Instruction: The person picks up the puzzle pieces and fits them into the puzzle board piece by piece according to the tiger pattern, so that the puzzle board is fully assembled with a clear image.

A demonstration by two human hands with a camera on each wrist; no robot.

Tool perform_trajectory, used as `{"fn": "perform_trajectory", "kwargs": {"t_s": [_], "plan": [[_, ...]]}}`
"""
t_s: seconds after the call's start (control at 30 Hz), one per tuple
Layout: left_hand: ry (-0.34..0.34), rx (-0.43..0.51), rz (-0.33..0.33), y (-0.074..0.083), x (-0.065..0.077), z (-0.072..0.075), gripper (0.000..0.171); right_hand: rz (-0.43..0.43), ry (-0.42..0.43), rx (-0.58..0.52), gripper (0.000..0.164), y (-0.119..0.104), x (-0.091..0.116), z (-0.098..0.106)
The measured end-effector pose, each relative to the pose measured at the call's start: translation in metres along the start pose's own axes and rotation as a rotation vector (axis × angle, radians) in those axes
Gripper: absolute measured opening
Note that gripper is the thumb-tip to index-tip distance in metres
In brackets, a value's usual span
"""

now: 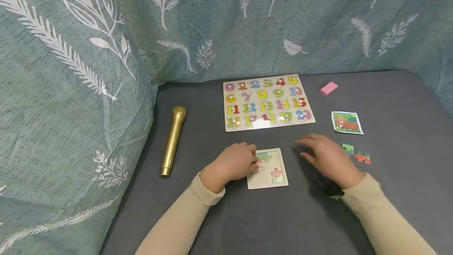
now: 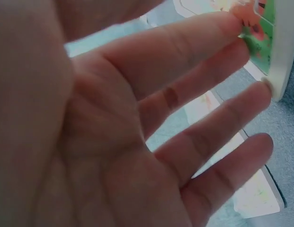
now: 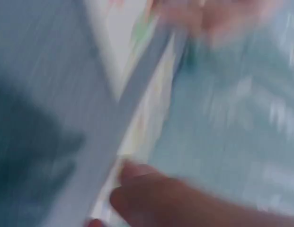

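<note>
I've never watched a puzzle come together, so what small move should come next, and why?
Perhaps the right grip should pick up the loose red puzzle piece: the grip appears empty, the piece lies nearby, and the puzzle board shows unfilled space.

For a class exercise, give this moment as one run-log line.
left hand: touching jigsaw board; right hand: over table; board: partly filled; loose pieces: right of board

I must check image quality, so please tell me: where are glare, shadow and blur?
Head view: glare low on the number puzzle, shadow beside the right hand; left wrist view: left hand rather dim; right wrist view: everything blurred, jigsaw board included.
</note>
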State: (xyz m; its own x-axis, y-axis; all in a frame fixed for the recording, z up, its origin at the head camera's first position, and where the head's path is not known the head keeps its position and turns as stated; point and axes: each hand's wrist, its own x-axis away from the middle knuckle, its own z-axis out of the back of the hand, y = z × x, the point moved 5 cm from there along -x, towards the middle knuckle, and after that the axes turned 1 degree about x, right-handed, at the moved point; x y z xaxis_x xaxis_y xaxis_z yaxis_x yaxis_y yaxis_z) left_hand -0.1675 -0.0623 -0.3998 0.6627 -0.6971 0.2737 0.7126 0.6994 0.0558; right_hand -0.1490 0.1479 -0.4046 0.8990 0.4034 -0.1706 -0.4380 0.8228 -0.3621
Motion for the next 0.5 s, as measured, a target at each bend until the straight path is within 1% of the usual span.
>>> {"fn": "perform_trajectory", "kwargs": {"t_s": [0.03,0.07,0.17,0.27,0.33,0.43,0.5], "plan": [[0.002,0.012,0.000,0.000,0.000,0.000,0.028,-0.057,0.011,0.032,0.038,0.014,0.009,0.006],[0.005,0.022,-0.001,-0.001,0.001,0.001,0.028,-0.110,0.002,0.053,0.038,0.027,0.017,0.011],[0.004,0.045,-0.003,-0.004,0.002,0.001,0.027,-0.202,-0.035,0.069,0.038,0.050,0.036,0.016],[-0.011,0.067,0.009,-0.007,0.003,0.000,0.028,-0.244,-0.062,-0.005,0.033,0.060,0.042,0.013],[-0.024,0.089,0.023,-0.009,0.003,-0.001,0.030,-0.251,-0.051,-0.040,0.031,0.064,0.043,0.012],[-0.038,0.102,0.023,-0.009,0.001,-0.003,0.033,-0.267,-0.049,-0.059,0.034,0.073,0.050,0.014],[-0.047,0.103,0.016,-0.008,-0.001,-0.005,0.034,-0.264,-0.032,-0.033,0.036,0.078,0.056,0.017]]}}
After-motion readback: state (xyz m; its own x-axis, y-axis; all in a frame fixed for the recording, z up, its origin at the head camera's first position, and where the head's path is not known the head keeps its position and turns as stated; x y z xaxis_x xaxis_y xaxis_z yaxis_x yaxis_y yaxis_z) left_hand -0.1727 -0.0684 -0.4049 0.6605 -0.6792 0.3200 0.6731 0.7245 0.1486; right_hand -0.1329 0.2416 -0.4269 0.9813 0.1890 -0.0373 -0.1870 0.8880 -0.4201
